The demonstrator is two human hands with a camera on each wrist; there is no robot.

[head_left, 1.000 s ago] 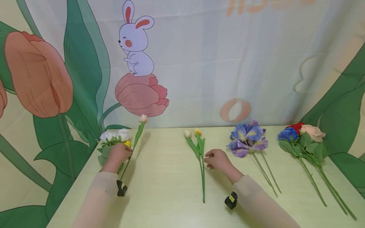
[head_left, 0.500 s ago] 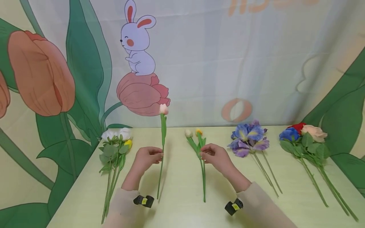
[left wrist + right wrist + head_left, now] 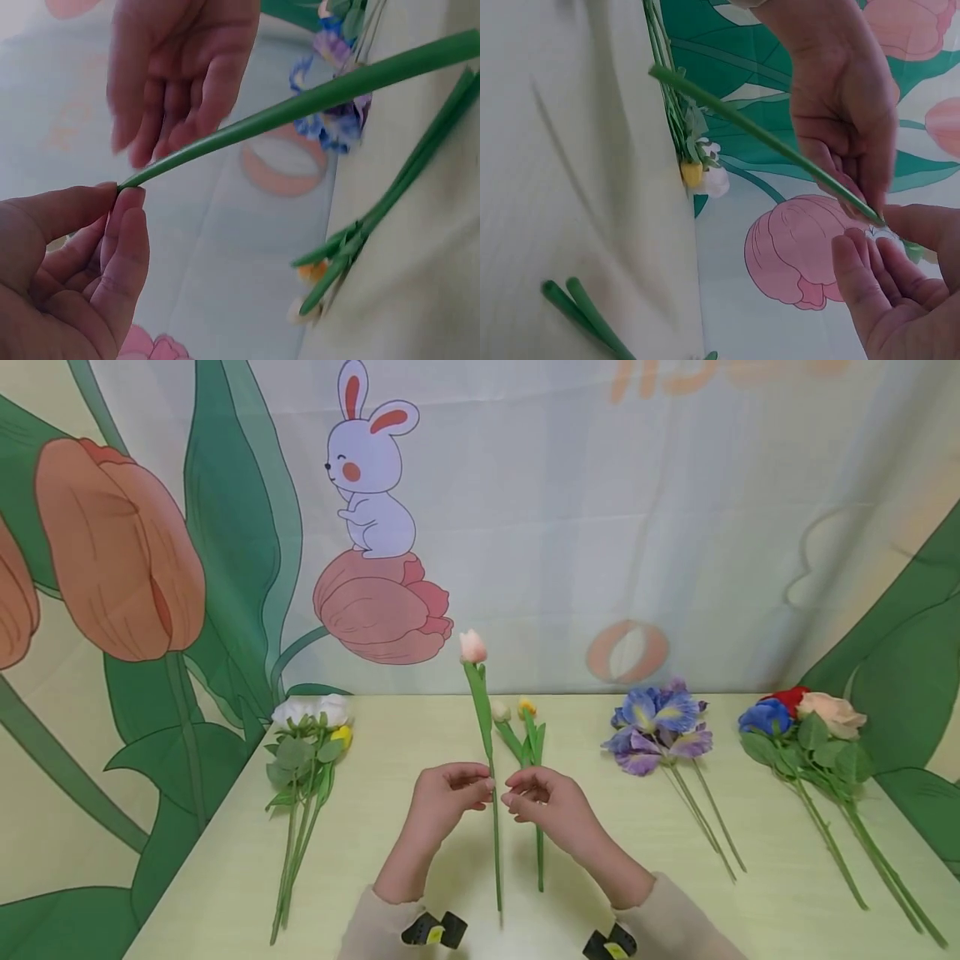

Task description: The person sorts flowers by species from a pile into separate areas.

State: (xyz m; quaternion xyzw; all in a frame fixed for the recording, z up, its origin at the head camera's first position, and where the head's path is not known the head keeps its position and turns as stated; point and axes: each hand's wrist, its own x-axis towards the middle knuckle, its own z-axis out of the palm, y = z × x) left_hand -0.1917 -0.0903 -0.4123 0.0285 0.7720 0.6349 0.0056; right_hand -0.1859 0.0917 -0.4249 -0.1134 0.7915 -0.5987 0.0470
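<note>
Left hand (image 3: 450, 797) pinches the pink tulip (image 3: 482, 714) above the counter (image 3: 405, 718); right hand (image 3: 555, 802), fingers loosely bent, hovers just beside the stem; the tulip has just come rightward, apparently bringing the work between both hands, near two tulips (image 3: 536, 745).

The right hand (image 3: 551, 797) partly hides two tulips (image 3: 531, 745) on the worktop (image 3: 405, 735); the head view's top edge crops orange lettering (image 3: 647, 378), and the left wrist view's right edge cuts off the held green stem (image 3: 300, 105).
</note>
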